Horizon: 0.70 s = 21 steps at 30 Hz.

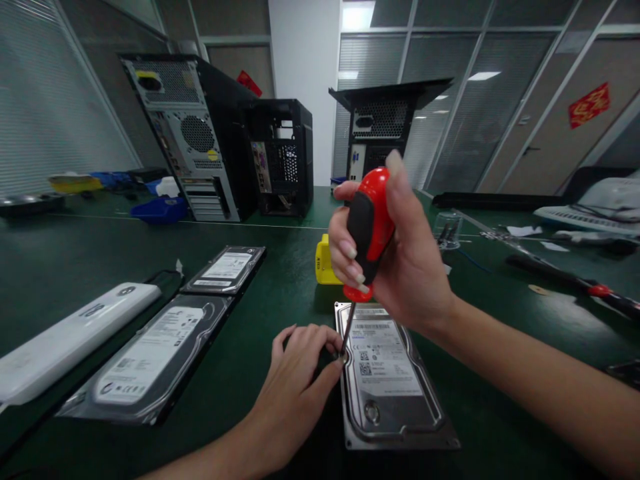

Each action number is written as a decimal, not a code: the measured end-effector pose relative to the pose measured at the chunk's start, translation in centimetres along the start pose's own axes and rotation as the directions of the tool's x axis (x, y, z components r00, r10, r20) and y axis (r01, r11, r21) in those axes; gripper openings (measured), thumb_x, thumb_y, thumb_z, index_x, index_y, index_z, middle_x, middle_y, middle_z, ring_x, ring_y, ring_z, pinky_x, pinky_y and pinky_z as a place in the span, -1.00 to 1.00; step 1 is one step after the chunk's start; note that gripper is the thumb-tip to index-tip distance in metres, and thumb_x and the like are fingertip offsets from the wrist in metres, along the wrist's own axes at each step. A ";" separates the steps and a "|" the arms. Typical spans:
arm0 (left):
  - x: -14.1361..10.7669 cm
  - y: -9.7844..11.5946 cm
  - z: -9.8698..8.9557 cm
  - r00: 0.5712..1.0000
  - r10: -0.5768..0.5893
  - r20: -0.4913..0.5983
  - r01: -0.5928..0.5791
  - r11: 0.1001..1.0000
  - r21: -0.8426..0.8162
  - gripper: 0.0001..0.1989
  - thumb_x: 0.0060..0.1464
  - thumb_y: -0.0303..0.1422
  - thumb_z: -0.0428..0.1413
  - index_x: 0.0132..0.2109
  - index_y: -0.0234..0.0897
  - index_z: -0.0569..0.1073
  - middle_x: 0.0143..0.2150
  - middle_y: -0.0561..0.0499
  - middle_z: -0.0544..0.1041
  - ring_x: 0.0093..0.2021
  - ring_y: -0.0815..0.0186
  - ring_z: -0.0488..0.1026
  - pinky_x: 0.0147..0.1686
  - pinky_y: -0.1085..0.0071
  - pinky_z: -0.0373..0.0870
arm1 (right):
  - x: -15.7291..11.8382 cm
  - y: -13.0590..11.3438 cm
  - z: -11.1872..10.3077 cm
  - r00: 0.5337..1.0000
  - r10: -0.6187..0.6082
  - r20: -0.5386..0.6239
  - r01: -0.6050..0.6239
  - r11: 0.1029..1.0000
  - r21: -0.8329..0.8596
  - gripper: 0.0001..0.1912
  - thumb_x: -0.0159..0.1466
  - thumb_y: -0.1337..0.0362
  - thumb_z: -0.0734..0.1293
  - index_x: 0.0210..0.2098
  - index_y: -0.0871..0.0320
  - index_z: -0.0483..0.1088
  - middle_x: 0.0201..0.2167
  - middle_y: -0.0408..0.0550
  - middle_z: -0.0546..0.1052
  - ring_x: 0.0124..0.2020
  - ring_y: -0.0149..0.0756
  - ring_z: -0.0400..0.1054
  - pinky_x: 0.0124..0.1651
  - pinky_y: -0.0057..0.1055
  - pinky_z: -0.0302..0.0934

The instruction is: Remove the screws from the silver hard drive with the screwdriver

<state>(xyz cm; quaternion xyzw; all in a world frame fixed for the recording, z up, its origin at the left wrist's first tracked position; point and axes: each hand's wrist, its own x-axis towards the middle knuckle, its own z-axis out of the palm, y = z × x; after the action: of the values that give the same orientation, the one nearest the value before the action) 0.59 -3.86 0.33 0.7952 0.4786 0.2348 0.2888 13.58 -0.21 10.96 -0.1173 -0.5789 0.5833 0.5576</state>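
The silver hard drive (400, 423) bears a white label (395, 380) showing a CE mark, square codes and blue lettering too small to read. The drive lies flat, label up, below the right hand (413, 277) and beside the left hand (300, 363), its shiny cover ridged. The right hand grips a red-and-black screwdriver (380, 223); the left's fingers curl at its tip, whether pinching cannot be told.
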 end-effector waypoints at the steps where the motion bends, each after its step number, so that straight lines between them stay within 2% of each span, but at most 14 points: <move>1: 0.0 0.0 0.0 1.000 0.000 0.002 0.000 1.000 0.000 -0.94 0.16 -0.36 -0.07 -0.24 -0.18 0.28 -0.21 0.11 0.41 -0.10 0.28 0.30 0.12 0.10 -0.07 | -0.1 0.0 0.0 1.000 0.002 -0.009 -0.002 1.000 -0.004 -0.68 0.19 -0.05 0.24 -0.31 0.08 0.25 -0.62 -0.27 0.20 -0.69 -0.53 0.02 -0.67 -0.55 -0.09; 4: 0.0 0.1 -0.1 1.000 -0.007 0.006 0.007 1.000 0.000 -0.94 0.16 -0.36 -0.07 -0.24 -0.18 0.28 -0.21 0.11 0.41 -0.09 0.28 0.30 0.13 0.10 -0.08 | -0.2 -0.1 0.0 1.000 0.017 -0.021 -0.017 1.000 -0.008 -0.73 0.17 0.05 0.31 -0.36 0.08 0.20 -0.61 -0.27 0.21 -0.69 -0.54 0.03 -0.67 -0.56 -0.09; 9: 0.0 0.4 -0.2 1.000 -0.016 0.009 0.016 1.000 -0.005 -0.94 0.15 -0.36 -0.08 -0.26 -0.17 0.28 -0.20 0.10 0.42 -0.08 0.27 0.30 0.15 0.10 -0.06 | 0.0 0.0 0.1 0.998 0.021 -0.059 -0.022 1.000 -0.017 -0.59 0.10 -0.09 0.32 -0.43 0.09 0.14 -0.61 -0.26 0.23 -0.69 -0.54 0.04 -0.69 -0.55 -0.05; 13: 0.0 0.5 -0.2 1.000 -0.021 0.009 0.022 1.000 -0.007 -0.95 0.15 -0.39 -0.07 -0.27 -0.18 0.27 -0.20 0.10 0.42 -0.10 0.28 0.30 0.14 0.09 -0.06 | 0.0 0.2 0.2 0.997 -0.014 -0.072 0.016 1.000 0.018 -0.59 0.14 -0.14 0.24 -0.38 0.10 0.21 -0.58 -0.24 0.24 -0.70 -0.56 0.05 -0.73 -0.59 -0.02; 16: 0.0 0.4 -0.2 1.000 -0.025 0.011 0.025 1.000 -0.014 -0.94 0.15 -0.39 -0.08 -0.27 -0.18 0.27 -0.20 0.10 0.41 -0.09 0.29 0.30 0.14 0.09 -0.07 | 0.0 0.2 0.2 0.996 0.004 -0.089 0.000 0.999 0.044 -0.59 0.20 -0.13 0.17 -0.35 0.10 0.27 -0.58 -0.23 0.26 -0.70 -0.56 0.07 -0.72 -0.61 0.01; 21: 0.0 0.1 -0.3 1.000 -0.007 0.027 0.007 0.999 -0.033 -0.95 0.13 -0.37 -0.06 -0.25 -0.17 0.28 -0.21 0.11 0.41 -0.08 0.28 0.29 0.15 0.10 -0.09 | 0.1 0.2 0.0 0.999 0.032 -0.029 -0.030 0.998 0.054 -0.53 0.21 -0.15 0.12 -0.39 0.14 0.31 -0.62 -0.21 0.28 -0.70 -0.54 0.09 -0.71 -0.60 0.04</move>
<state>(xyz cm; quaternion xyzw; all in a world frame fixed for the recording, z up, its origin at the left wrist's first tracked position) 0.51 -3.85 0.62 0.7917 0.4736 0.2311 0.3089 13.42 -0.12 10.82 -0.1197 -0.5528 0.6054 0.5600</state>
